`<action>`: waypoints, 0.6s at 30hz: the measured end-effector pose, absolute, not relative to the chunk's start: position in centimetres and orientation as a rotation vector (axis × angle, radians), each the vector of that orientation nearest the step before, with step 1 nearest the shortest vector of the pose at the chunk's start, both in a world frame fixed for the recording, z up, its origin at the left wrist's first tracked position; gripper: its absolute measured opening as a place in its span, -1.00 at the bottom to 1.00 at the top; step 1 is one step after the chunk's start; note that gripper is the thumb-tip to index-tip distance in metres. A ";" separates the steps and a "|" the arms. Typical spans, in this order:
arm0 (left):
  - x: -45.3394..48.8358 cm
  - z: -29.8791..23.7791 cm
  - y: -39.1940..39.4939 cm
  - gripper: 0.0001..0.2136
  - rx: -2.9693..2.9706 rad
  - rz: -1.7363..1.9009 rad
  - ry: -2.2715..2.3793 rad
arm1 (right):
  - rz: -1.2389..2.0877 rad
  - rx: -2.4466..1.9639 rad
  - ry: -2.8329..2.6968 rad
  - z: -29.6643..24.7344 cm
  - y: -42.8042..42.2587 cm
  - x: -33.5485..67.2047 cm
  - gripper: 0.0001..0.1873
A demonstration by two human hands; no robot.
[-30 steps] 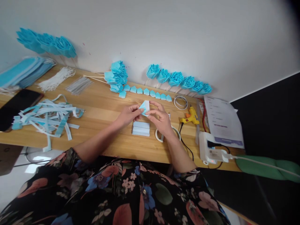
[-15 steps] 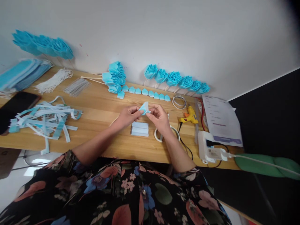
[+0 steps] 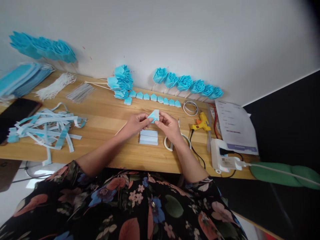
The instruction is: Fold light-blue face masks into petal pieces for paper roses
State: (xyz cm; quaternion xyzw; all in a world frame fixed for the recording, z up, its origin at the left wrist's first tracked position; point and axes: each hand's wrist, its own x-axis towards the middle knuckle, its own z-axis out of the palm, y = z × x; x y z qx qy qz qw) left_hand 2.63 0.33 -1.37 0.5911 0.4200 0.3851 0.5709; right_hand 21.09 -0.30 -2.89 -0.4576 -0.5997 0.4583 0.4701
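Between both hands is a small blue-and-white piece of mask fabric, with one slanted folded edge on its left. My left hand pinches its left corner between thumb and fingers. At the lower right edge my right hand grips it, thumb in front. Just below them on the table lies a stack of pale cut fabric pieces. Beyond the hands runs a row of folded blue petals. A roll of tape lies partly hidden beneath my right wrist.
Blue fabric roses lean along the wall. A yellow glue gun, a white power adapter and a printed sheet are at right. Cut strips, a phone and stacked masks occupy the left.
The fabric's right side, folded at an angle before, now stands flatter and squarer between the fingers. Both hands keep their hold in nearly the same place.
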 end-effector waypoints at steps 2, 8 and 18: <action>2.6 -1.4 0.3 -0.71 1.399 0.892 0.975 | 1.119 -1.120 -1.469 -2.9 -0.3 21.1 -0.54; 2.5 -1.6 0.3 -0.70 1.444 0.893 0.958 | 1.123 -1.137 -1.490 -2.8 -0.4 21.0 -0.55; 2.6 -2.2 0.5 -0.71 1.417 0.904 0.959 | 1.195 -1.090 -1.476 -2.5 -0.6 20.7 -0.60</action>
